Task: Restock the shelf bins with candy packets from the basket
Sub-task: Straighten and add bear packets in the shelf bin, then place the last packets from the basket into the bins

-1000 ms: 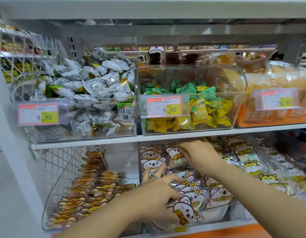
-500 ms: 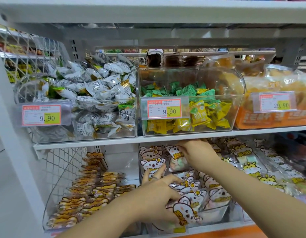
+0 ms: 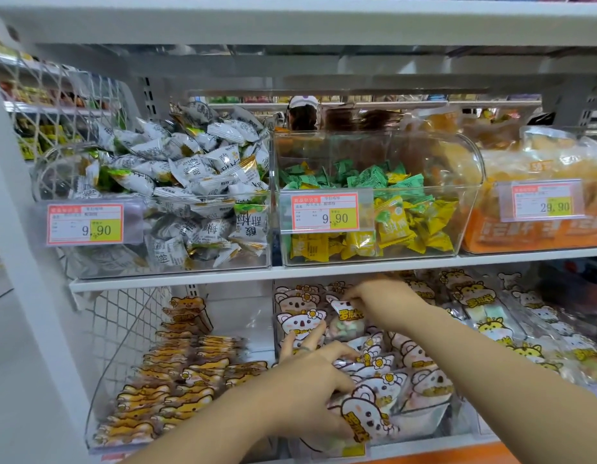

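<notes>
A white shelf board (image 3: 176, 283) spans the middle. Above it runs a second white shelf (image 3: 290, 23). Left of it stand a white post (image 3: 32, 262) and a wire mesh panel (image 3: 56, 92), with pale floor (image 3: 4, 346) beneath.

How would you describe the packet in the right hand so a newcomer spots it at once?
On the lower shelf, look in the middle bin, under the green and yellow candy bin. Near its back, the right hand pinches the top of one koala packet. Unlike the front packets under the left hand, it shows pink and green sweets through its clear front.
</notes>
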A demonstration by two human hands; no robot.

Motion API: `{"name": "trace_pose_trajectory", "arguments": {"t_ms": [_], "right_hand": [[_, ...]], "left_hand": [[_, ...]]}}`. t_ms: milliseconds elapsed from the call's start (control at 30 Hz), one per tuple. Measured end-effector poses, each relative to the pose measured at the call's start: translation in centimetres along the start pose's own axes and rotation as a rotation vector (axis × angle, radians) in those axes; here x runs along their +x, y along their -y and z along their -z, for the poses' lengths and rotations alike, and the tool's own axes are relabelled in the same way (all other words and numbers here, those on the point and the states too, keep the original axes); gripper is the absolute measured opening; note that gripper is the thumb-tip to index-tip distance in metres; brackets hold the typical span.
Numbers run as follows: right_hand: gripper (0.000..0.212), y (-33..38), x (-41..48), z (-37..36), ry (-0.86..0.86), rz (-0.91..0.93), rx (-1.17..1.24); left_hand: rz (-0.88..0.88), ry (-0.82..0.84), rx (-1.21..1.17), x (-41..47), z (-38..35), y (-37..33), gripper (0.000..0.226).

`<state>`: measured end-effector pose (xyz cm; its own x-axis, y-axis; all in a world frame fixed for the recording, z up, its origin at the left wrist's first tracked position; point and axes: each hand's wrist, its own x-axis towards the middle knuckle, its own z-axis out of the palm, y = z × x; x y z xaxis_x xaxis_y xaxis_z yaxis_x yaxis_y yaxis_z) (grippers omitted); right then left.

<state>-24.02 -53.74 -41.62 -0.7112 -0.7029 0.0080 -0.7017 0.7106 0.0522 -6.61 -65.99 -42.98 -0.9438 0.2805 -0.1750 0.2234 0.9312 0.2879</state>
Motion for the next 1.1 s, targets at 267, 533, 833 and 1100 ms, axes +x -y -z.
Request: {"name": "trace_pose_trajectory", "arguments": {"t_ms": [267, 533, 833, 1100], "right_hand": [[0.032, -0.3, 0.7, -0.3, 0.075, 0.025, 0.058], [0.032, -0.4, 1.6, -0.5, 0.282, 0.075, 0.143], [0.05, 0.1, -11.0, 2.8, -0.171, 0.218, 0.755], [0.039, -1.5, -15.4, 3.3, -0.194, 0.169, 0.689]], "left_hand": [[0.006, 0.003, -0.011, 0.2, 0.1, 0.1, 0.045], [0.026, 0.002, 0.003, 0.4, -0.1, 0.4, 0.044], [0.078, -0.198, -0.226, -0.1, 0.7, 0.3, 0.04], [0.014, -0.489, -0.463, 2.0, -0.1, -2.3, 0.043]]}}
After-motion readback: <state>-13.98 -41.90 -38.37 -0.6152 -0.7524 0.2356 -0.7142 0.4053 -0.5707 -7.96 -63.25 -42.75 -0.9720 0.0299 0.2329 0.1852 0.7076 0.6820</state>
